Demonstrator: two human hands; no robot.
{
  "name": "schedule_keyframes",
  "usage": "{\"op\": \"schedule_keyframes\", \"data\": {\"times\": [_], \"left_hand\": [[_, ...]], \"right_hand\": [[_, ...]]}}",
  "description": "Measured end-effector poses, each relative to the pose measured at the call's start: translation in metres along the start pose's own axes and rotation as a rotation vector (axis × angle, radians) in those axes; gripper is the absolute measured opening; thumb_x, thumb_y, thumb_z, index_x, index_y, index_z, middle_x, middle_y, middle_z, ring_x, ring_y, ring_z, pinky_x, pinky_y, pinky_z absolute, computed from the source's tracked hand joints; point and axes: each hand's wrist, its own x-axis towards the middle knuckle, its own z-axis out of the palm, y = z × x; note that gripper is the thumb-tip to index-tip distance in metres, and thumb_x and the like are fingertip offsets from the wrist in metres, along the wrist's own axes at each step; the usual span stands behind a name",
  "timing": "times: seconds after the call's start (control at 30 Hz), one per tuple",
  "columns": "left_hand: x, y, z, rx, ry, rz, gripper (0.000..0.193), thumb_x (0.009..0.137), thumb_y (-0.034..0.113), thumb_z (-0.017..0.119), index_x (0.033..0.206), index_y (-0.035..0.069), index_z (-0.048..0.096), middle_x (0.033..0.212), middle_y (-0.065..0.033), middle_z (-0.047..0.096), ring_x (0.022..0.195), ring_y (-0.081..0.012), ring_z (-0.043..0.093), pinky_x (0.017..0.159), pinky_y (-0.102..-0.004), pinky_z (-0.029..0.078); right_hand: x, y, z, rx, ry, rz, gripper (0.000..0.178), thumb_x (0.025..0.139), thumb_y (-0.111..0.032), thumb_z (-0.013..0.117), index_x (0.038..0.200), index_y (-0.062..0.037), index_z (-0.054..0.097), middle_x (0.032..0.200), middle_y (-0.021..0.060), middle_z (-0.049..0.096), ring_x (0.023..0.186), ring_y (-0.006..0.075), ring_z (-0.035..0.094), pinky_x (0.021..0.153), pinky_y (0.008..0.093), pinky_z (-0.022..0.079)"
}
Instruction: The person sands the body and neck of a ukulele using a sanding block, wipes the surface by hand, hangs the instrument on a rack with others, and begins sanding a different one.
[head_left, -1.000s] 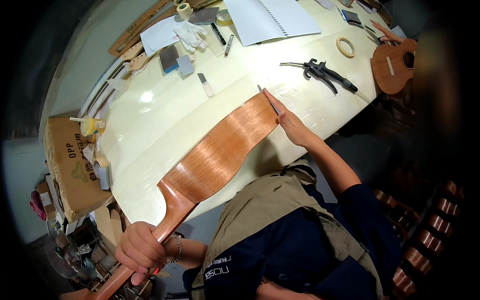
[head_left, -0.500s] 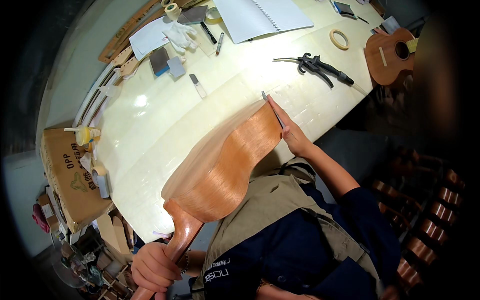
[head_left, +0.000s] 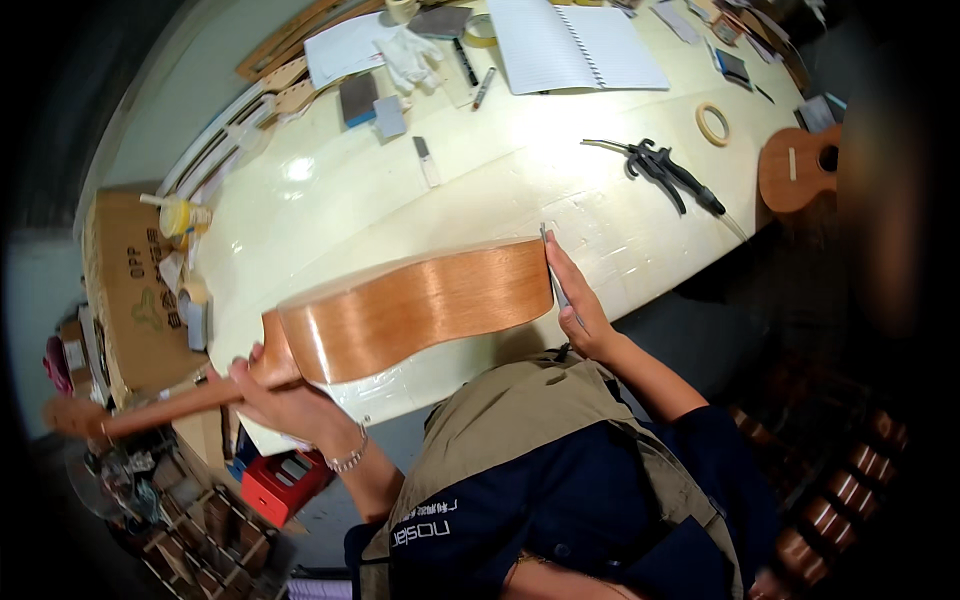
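A brown wooden ukulele (head_left: pixel 420 305) is held on its side over the near edge of the table, its neck pointing left. My left hand (head_left: pixel 285 400) is closed around the neck near the heel, the fingertips showing above it. At the rounded tail end, my right hand (head_left: pixel 580 300) presses a thin grey flat piece (head_left: pixel 562 297), seen edge-on, against the wood. It resembles a sanding pad, but its kind is not plain. The palm and fingers lie flat along its outer side. The strings side of the ukulele is hidden from view.
A black air blow gun (head_left: pixel 665 172) and a tape roll (head_left: pixel 713 124) lie at the right, near another ukulele (head_left: pixel 797 170). Toward the back are a spiral notebook (head_left: pixel 560 45), white gloves (head_left: pixel 408 58) and a blade (head_left: pixel 426 160). A cardboard box (head_left: pixel 130 300) stands left.
The ukulele has swung to lie nearly level, its neck end rising leftward. My left hand has shifted up along the neck toward the heel. My right hand stays at the tail with the grey piece.
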Motion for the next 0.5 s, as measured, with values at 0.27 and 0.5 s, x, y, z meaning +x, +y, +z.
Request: {"op": "schedule_keyframes", "data": {"times": [0.27, 0.5], "left_hand": [[0.002, 0.009, 0.036, 0.073, -0.072, 0.062, 0.059, 0.086, 0.019, 0.053, 0.136, 0.001, 0.027, 0.082, -0.0101, 0.051, 0.081, -0.0211, 0.056, 0.083, -0.0378, 0.049], [-0.027, 0.016, 0.038, 0.086, -0.081, 0.154, 0.062, 0.084, 0.019, 0.052, 0.134, -0.005, 0.025, 0.08, -0.009, 0.05, 0.085, -0.0196, 0.056, 0.087, -0.0334, 0.046]], "right_hand": [[-0.02, 0.023, 0.024, -0.048, -0.002, 0.0, 0.083, 0.092, -0.048, 0.037, 0.142, 0.0062, -0.001, 0.148, 0.0283, 0.0, 0.138, 0.0399, 0.009, 0.111, 0.0419, 0.014], [-0.03, 0.037, 0.024, -0.028, 0.038, 0.042, 0.085, 0.091, -0.049, 0.039, 0.142, 0.0063, -0.002, 0.148, 0.0293, 0.0, 0.137, 0.0412, 0.011, 0.11, 0.0418, 0.016]]}}
